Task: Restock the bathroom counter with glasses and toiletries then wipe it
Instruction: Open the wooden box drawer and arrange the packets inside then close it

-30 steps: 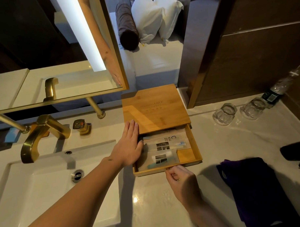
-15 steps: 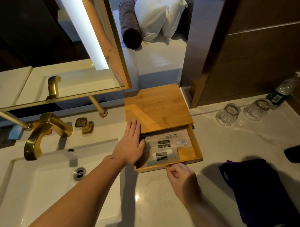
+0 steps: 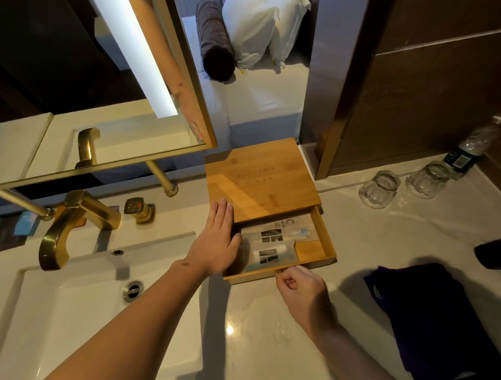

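Note:
A bamboo box (image 3: 260,186) sits on the white counter (image 3: 359,243) with its drawer (image 3: 317,253) pulled partway out toward me. Sealed toiletry packets (image 3: 276,240) lie inside the drawer. My left hand (image 3: 217,242) rests flat against the box's left side, fingers straight. My right hand (image 3: 301,290) pinches the drawer's front edge. Two clear glasses (image 3: 379,188) (image 3: 427,179) stand upside down to the right of the box. A dark purple cloth (image 3: 435,311) lies on the counter at the right.
A white sink (image 3: 63,315) with a gold faucet (image 3: 71,221) lies to the left. A gold-framed mirror (image 3: 99,110) hangs above it. A plastic water bottle (image 3: 475,145) leans against the wall behind the glasses. A black object (image 3: 496,255) sits at the right edge.
The drawer, hands and objects keep their positions; only the camera view has shifted slightly.

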